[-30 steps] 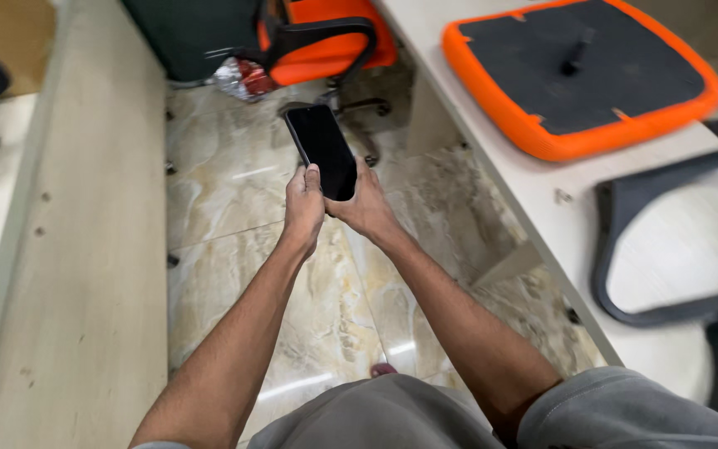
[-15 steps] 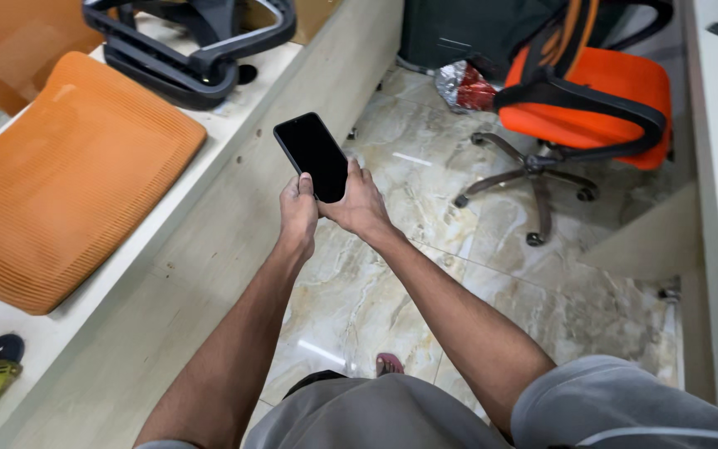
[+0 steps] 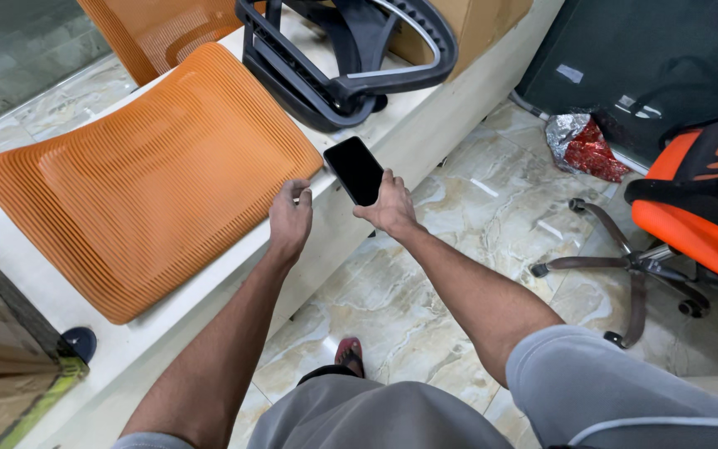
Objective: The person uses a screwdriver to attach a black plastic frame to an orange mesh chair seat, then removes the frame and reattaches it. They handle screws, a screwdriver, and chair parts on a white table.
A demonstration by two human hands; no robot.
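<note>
**Phone in your right hand, left hand at the seat's edge**

Your right hand [image 3: 390,208] has its fingers [image 3: 386,180] wrapped round the lower end of the phone [image 3: 355,170], thumb side to the glass, so the slab sticks up and away from you with its dark screen facing the camera. That one-handed grip near the bottom leaves most of the phone free in the air, just above the table [image 3: 413,125] edge and beside the seat pad [image 3: 147,179]. The phone is a thin, flat, glossy black rectangle with rounded corners; the screen is blank.

Your left hand [image 3: 290,220] holds nothing. Its fingers are loosely curled, the tips at the near edge of the seat pad, either touching it or just short; the view does not settle which.

The seat pad is orange, with fine ribs running across a gently curved, saddle-like surface, and it lies flat on the pale table. Behind it rests a black plastic chair frame [image 3: 351,50], a hard, smooth loop with ridged edges, and a second orange mesh piece [image 3: 159,29] leans further back.

Below your arms the floor [image 3: 459,249] is polished marble-pattern tile, shiny with reflections. To your right stands an orange office chair [image 3: 691,224] on a wheeled star base, with a crumpled foil wrapper [image 3: 583,145] on the floor near it.
</note>
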